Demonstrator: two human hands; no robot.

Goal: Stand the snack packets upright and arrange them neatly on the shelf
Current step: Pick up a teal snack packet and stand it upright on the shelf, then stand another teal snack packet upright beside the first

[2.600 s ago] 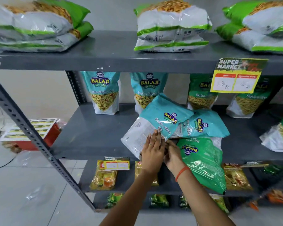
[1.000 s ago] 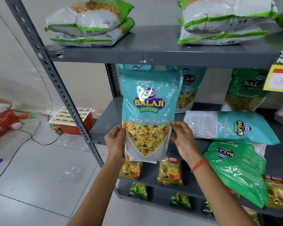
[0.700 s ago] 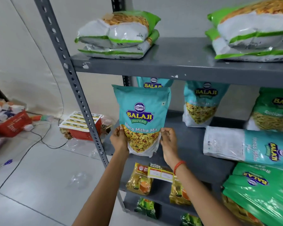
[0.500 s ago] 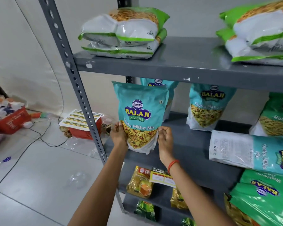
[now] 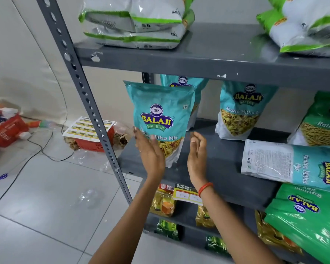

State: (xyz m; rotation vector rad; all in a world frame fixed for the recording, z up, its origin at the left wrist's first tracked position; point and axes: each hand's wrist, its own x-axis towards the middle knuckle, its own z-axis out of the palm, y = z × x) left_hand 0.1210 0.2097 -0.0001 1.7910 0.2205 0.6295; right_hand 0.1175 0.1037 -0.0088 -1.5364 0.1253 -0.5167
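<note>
A teal Khatta Mitha Mix packet [image 5: 160, 115] stands upright at the left front of the grey middle shelf [image 5: 217, 168]. My left hand [image 5: 149, 151] is open in front of its lower left part, fingers spread. My right hand [image 5: 197, 157] is open just right of the packet, apart from it. Behind it stand two more teal packets [image 5: 242, 109]. A teal packet [image 5: 293, 164] lies flat on the shelf at the right, and a green Ratlami Sev packet [image 5: 309, 221] hangs over the front edge below it.
A green packet [image 5: 324, 121] stands at the back right. White-and-green packets [image 5: 135, 21] lie stacked on the top shelf. The perforated upright post [image 5: 84, 92] runs left of my hands. Small yellow packets [image 5: 163, 201] sit on the lower shelf. Red crates [image 5: 91, 138] and cables lie on the floor.
Both hands have let go of the teal packet, which now stands on the shelf; the fingers have opened and pulled slightly back.
</note>
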